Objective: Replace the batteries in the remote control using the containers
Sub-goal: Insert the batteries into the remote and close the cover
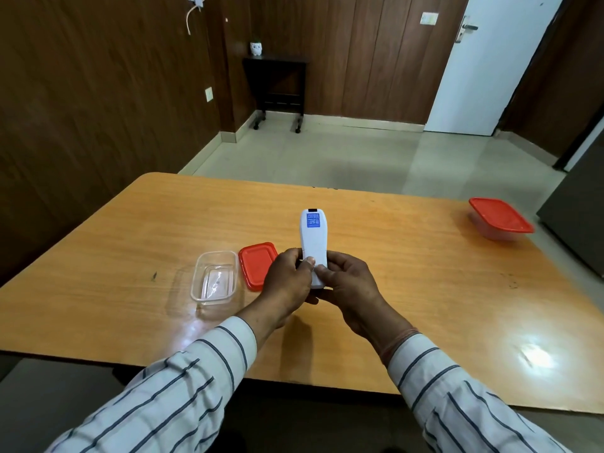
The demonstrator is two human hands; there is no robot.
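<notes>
A white remote control (312, 238) with a blue label is held back side up above the table, its far end pointing away from me. My left hand (288, 282) grips its near end from the left, thumb pressed on the back cover. My right hand (351, 286) grips the same end from the right, with its thumb on the cover too. An open clear container (214, 276) stands on the table to the left of my hands; it looks to hold nothing. Its red lid (256, 264) lies flat beside it. No batteries show.
A second clear container with a red lid on it (500, 217) stands near the far right edge of the wooden table (425, 273). Beyond the table lie a tiled floor, a small dark side table (277, 86) and a white door (490, 67).
</notes>
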